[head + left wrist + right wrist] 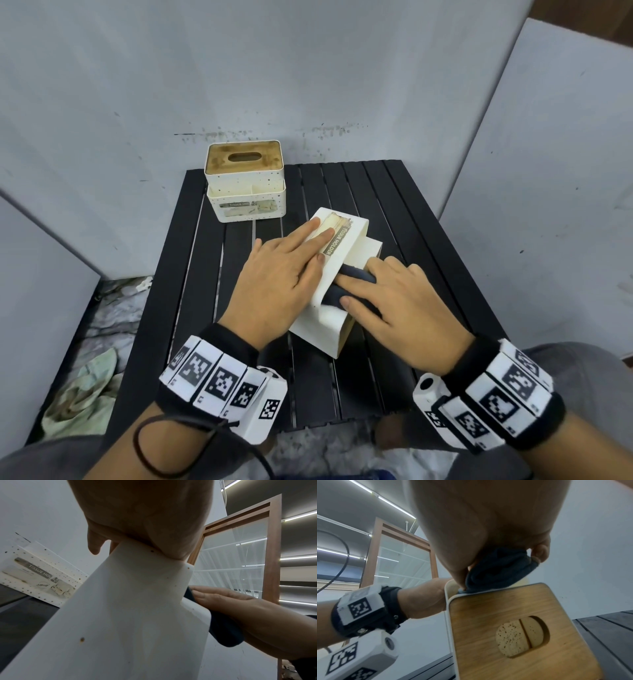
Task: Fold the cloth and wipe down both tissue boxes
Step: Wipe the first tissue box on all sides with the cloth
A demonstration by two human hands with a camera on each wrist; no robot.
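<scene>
near tissue box point(337, 274): white, lying tipped on its side at centre of the black slatted counter point(212, 274), long axis running about 1 to 7 o'clock; "TISSUE HOLDER" label face up; wooden lid point(522, 635) with oval slot faces toward 4 o'clock, per right wrist view.
far tissue box point(245, 183): white, speckled, upright at 11 o'clock from the near one, well apart from it; wooden top with oval slot; front tray section with a label.
cloth point(354, 274): dark blue, bunched and folded, pressed against the near box's side just behind the lid edge, under the right fingers.
left hand point(284, 274): lies flat on the upturned face of the near box, fingers straight and pointing to 1 o'clock, fingertips on the label, thumb along the box edge; holds nothing, only presses.
right hand point(400, 301): at 3 o'clock of the box, fingers laid over the cloth; right wrist view shows thumb and fingers curled round the wad, clamped on it.
hands relative: just beside each other, box between them, not touching.
wrists: black straps with white marker blocks on both.
floor: crumpled pale green rag point(82, 394) at 8 o'clock, off the counter.
surround: grey-white panels behind and at both sides.
</scene>
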